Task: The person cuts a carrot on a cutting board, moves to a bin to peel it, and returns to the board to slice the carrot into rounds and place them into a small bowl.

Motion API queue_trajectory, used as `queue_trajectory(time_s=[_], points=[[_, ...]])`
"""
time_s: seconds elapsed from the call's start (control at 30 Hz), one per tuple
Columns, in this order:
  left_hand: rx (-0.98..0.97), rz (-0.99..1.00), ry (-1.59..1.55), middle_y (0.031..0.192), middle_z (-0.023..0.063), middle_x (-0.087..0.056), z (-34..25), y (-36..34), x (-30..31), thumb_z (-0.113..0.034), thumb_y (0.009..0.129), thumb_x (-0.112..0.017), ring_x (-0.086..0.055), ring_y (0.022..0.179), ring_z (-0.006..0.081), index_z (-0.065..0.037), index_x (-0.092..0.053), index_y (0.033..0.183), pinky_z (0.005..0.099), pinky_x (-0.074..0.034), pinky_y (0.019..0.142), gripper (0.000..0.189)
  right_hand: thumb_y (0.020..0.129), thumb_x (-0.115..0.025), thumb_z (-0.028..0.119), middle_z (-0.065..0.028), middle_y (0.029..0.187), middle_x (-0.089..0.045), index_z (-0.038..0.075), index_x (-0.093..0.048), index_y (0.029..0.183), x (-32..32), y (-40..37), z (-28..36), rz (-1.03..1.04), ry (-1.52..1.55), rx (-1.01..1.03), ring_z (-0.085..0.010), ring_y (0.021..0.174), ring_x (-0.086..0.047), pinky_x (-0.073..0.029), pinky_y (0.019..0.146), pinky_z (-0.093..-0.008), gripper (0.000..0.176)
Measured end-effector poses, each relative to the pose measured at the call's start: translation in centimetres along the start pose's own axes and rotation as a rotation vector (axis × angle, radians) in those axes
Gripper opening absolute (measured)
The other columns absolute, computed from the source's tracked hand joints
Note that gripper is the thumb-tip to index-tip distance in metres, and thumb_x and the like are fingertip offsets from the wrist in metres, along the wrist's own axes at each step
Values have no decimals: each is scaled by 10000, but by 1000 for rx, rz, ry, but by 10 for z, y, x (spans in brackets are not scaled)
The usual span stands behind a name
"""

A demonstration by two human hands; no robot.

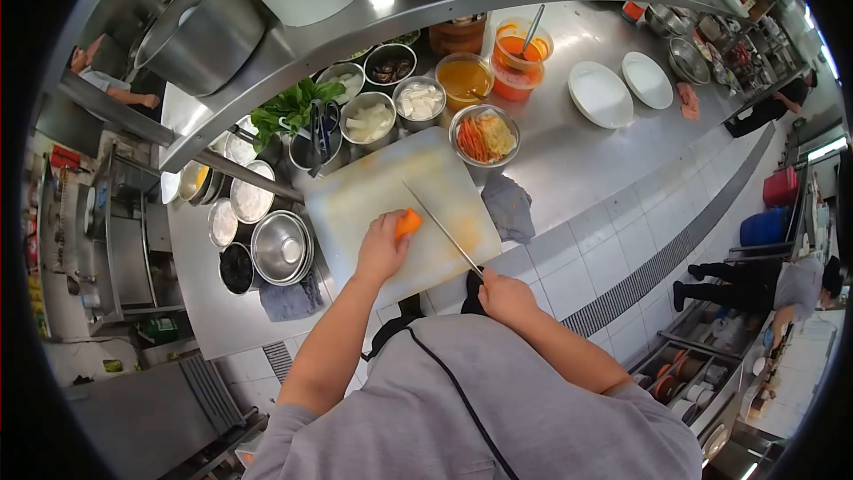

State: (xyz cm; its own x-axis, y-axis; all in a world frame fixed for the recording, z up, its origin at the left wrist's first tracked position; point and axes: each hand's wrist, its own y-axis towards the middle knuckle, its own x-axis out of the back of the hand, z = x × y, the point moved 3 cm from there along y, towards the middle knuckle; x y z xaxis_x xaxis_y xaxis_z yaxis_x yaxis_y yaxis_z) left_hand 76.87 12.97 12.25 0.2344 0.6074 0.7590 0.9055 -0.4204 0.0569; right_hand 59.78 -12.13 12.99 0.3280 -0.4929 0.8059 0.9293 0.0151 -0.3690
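My left hand (382,249) is closed around a short orange piece of carrot (408,223), low over the white cutting board (355,204). In my right hand (508,296), the fingers wrap the handle of a long kitchen knife (442,228). Its blade points up and left across the board, to the right of the carrot and apart from it. Just past the board's upper right corner stands a metal bowl (484,135) of shredded orange and pale yellow vegetables. A grey cloth (509,208) lies against the board's right side.
Behind the board stand metal pots of cut white pieces (369,120), leafy greens (289,111) and tubs of orange sauce (518,58). Stacked metal bowls (281,247) sit left, two white plates (601,95) right. A steel shelf (391,13) overhangs the back. Another person (755,284) is at right.
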Motion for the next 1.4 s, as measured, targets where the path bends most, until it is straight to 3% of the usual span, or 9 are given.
queue_trajectory(time_s=[0.2, 0.53, 0.6, 0.93, 1.13, 1.2, 1.4], points=[[-44, 4, -18, 1368, 210, -628, -12, -1, 11, -142, 901, -745, -593, 1264, 439, -74, -570, 1400, 515, -501, 1080, 533, 1025, -593, 262, -210, 896, -739, 45, -562, 1069, 37, -21, 27, -105, 71, 49, -433, 841, -728, -571, 740, -558, 223], [-71, -22, -58, 1400, 208, -617, -3, 2, 6, -144, 902, -742, -579, 1297, 442, -69, -602, 1365, 509, -495, 1099, 489, 1026, -605, 282, -188, 868, -740, 67, -568, 1072, 46, -37, 39, -78, 4, 18, -417, 790, -727, -583, 697, -541, 224], [-71, -22, -69, 1393, 203, -621, -1, 1, 4, -137, 908, -734, -582, 1291, 440, -70, -604, 1363, 508, -496, 1097, 479, 1000, -644, 271, -176, 882, -757, 51, -640, 1111, 49, -38, 41, -59, -24, -14, -397, 799, -739, -588, 708, -521, 246], [-124, -25, -83, 1351, 177, -635, 5, 1, 0, -94, 933, -694, -602, 1230, 422, -86, -602, 1370, 491, -515, 1058, 447, 1006, -629, 288, -173, 896, -753, 66, -630, 1149, 55, -45, 38, 35, -86, -38, -386, 817, -741, -588, 715, -524, 264], [-129, -30, -97, 1350, 171, -635, 4, 1, 3, -87, 935, -691, -602, 1228, 423, -93, -599, 1374, 494, -515, 1058, 449, 1020, -613, 280, -188, 874, -735, 58, -594, 1095, 63, -46, 42, 6, -58, -33, -407, 815, -735, -589, 727, -532, 235], [-133, -28, -107, 1350, 171, -635, 4, 1, 3, -85, 935, -690, -601, 1230, 423, -93, -599, 1374, 496, -514, 1060, 448, 1011, -621, 302, -168, 893, -753, 69, -628, 1182, 61, -45, 38, 28, -85, -17, -387, 810, -743, -593, 709, -516, 289], [-113, -13, -110, 1345, 173, -637, 4, 2, 3, -85, 935, -691, -597, 1233, 423, -91, -600, 1370, 494, -507, 1068, 444, 1005, -632, 286, -176, 869, -750, 65, -622, 1160, 60, -43, 38, 29, -96, 5, -392, 795, -742, -591, 700, -518, 271]])
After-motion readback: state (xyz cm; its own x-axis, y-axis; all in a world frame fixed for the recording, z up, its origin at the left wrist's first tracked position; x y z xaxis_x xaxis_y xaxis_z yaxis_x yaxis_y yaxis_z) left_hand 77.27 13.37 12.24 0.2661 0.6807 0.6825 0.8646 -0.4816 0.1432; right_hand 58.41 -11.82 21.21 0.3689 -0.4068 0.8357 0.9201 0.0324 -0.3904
